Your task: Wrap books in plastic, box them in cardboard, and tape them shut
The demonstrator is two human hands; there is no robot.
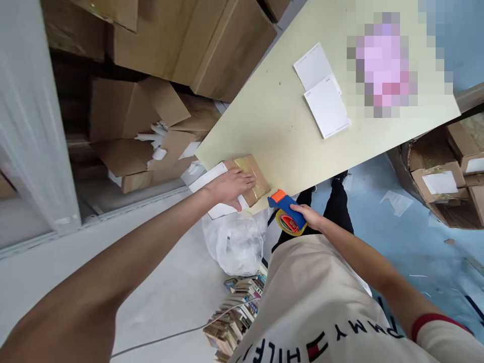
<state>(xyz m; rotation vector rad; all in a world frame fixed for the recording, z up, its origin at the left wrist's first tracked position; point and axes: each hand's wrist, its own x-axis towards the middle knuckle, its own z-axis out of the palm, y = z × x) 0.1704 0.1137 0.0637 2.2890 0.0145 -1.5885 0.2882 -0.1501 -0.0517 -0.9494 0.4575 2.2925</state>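
Observation:
A small cardboard box (254,171), taped shiny on top, lies at the near corner of a pale yellow table (280,126), on top of a white sheet (207,181). My left hand (229,187) lies flat on the box with its fingers stretched out. My right hand (310,216) is closed round a blue and orange tape dispenser (289,214) with a roll of yellowish tape, held just off the table's edge, to the right of the box.
Two white pads (323,88) lie further along the table. Large cardboard boxes (181,45) are piled beyond the table, more boxes (446,176) stand at the right. A white plastic bag (236,242) and a stack of booklets (234,312) sit on the floor.

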